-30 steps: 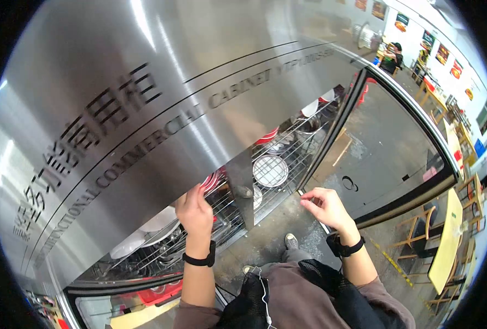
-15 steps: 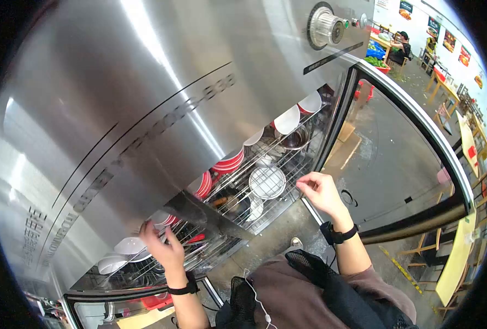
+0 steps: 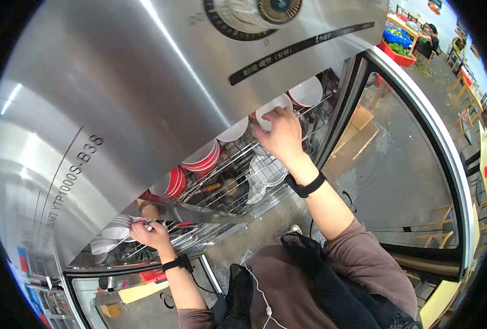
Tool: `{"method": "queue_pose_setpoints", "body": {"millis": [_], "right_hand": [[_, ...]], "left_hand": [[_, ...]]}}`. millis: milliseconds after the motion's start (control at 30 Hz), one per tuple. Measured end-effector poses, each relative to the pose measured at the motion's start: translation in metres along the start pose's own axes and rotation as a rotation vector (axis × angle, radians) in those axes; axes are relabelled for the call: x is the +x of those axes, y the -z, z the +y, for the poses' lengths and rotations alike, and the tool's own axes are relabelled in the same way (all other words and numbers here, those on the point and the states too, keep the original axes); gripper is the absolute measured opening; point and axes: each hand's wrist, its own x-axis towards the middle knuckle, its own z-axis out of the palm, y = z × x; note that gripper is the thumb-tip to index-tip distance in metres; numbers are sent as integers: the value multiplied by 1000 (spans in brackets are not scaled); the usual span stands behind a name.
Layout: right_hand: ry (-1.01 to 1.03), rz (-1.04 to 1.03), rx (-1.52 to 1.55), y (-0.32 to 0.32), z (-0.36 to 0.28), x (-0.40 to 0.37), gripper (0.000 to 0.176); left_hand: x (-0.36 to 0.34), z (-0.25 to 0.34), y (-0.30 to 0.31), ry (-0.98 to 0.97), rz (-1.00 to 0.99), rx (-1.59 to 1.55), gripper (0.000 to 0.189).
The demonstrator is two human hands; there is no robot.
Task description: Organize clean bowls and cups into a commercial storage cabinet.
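Note:
My right hand (image 3: 282,134) is at the front of a white bowl (image 3: 275,104) on the upper wire rack (image 3: 238,159), thumb and fingers apart. Whether it touches the bowl cannot be made out. My left hand (image 3: 151,234) is closed at the rack's left part, beside stacked white bowls (image 3: 112,229); what its fingers hold is too small to name. Between the hands stand red-and-white bowl stacks (image 3: 202,158), their upper parts hidden by the steel cabinet front (image 3: 145,98). On a lower level, a pale round dish (image 3: 268,170) shows through the wires.
The cabinet's right glass door (image 3: 413,164) stands open beside my right arm, and the left door (image 3: 128,299) is open below my left arm. A dial (image 3: 254,13) projects from the front. Beyond, a person (image 3: 431,41) sits near red and blue crates (image 3: 398,54).
My right hand has moved up and left to the white bowl. My left hand has closed its fingers and lies slightly lower left in view. The camera has shifted closer to the cabinet.

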Motion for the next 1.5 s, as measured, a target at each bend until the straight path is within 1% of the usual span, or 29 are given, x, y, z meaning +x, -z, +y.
{"method": "queue_pose_setpoints", "body": {"millis": [67, 200, 300, 400, 433, 533, 567, 667, 700, 800, 833, 867, 967, 1000, 1067, 1133, 1167, 1200, 1233, 1267, 1333, 1367, 1400, 1433, 1467, 1500], "right_hand": [[-14, 0, 20, -6, 9, -1, 24], [-32, 30, 103, -8, 17, -3, 21], [20, 17, 91, -7, 20, -2, 22], [20, 14, 105, -8, 19, -2, 22], [27, 28, 103, -7, 18, -2, 21], [49, 50, 102, -7, 19, -1, 19], [57, 47, 103, -7, 20, -1, 19], [51, 40, 131, -7, 21, -3, 20], [51, 45, 139, -7, 21, -3, 20], [28, 21, 134, -6, 19, -5, 20], [17, -6, 126, -6, 19, -5, 19], [9, -34, 117, -6, 19, -5, 19], [16, -40, 142, -4, 20, -5, 20], [19, -37, 149, -4, 21, -5, 20], [22, 156, 297, -10, 27, -8, 19], [18, 319, 434, -9, 38, -3, 16], [52, 379, 317, -1, 48, 2, 13], [62, 436, 201, 14, 50, 11, 16], [8, 414, 10, 22, 54, 17, 23], [-79, 259, -130, 30, 59, 22, 30], [-257, -29, -344, 33, 70, 33, 31], [-270, -112, -359, 26, 85, 38, 31], [-256, -201, -398, 31, 81, 47, 31], [-254, -246, -469, 29, 87, 52, 31], [-250, -296, -541, 25, 93, 54, 30], [-166, -274, -582, 30, 86, 56, 29]], "left_hand": [[-4, -5, 2, -12, -34, 33, 13], [-6, -7, 8, 28, -62, 99, 15], [-7, -11, 0, 37, -37, 144, 16], [-5, -10, -9, -55, 50, 169, 16], [-10, -13, -10, 5, 4, 184, 25], [-19, -30, -15, -7, 1, 233, 29], [-23, -39, -14, 9, -36, 248, 32], [-10, -25, -13, -157, 88, 289, 19], [-6, -18, -9, -142, 49, 276, 19], [-7, -26, -11, -123, 34, 283, 19], [-11, -31, -8, -32, -65, 307, 24], [-14, -36, -11, -59, -37, 294, 21], [-4, -19, -10, -125, 47, 257, 16], [-6, -23, -10, -118, 34, 244, 15], [-13, -34, -7, -100, 10, 219, 14], [-11, -27, -2, -101, -17, 162, 13], [-9, -22, -1, -98, -30, 132, 15], [-9, -23, -1, -99, -31, 102, 14], [-9, -24, -1, -99, -31, 76, 14], [-9, -24, 0, -95, -31, 53, 13], [-7, -21, 1, -90, -28, -5, 13], [-7, -21, 3, -71, -65, -12, 14], [-7, -21, 4, -49, -100, -19, 15], [-5, -18, 2, -47, -68, -36, 14], [-3, -20, -1, -89, -5, -64, 17], [-2, -18, -1, -97, -6, -38, 18]]}}
